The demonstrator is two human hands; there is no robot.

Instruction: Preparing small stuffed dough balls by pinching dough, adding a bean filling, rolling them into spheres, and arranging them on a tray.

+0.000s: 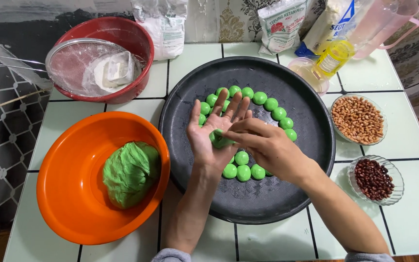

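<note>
The left hand (214,133) is held palm up over the black tray (180,140), its fingers (233,107) spread and stretched almost flat. A small lump of green dough (219,139) lies in the hollow of that palm. The right hand (267,145) comes in from the right, its fingers (238,136) bent and pressed together onto the lump, so the dough sits pinched between right fingertips and left palm. Neither hand closes fully around it.

Below the hands, on the tray, small green balls (270,104) are laid in a curved row that runs from the upper left round to the right; a few more sit near the left wrist. The hands hide the middle of the ring, so how the two ends join cannot be told.

To the left of the tray, just beside its rim, stands an orange bowl (69,204) with a large mass of green dough (131,172) inside. Behind it is a red bowl (136,43) with a metal sieve (69,63) resting across its top, white flour in the mesh. On the right of the tray stand two small glass dishes, one of pale peanuts (358,119) and one of dark red beans (373,178). Bags of flour (281,24), an oil bottle (333,57) and a pink jug (389,22) stand at the back of the pale tiled worktop (413,218).
</note>
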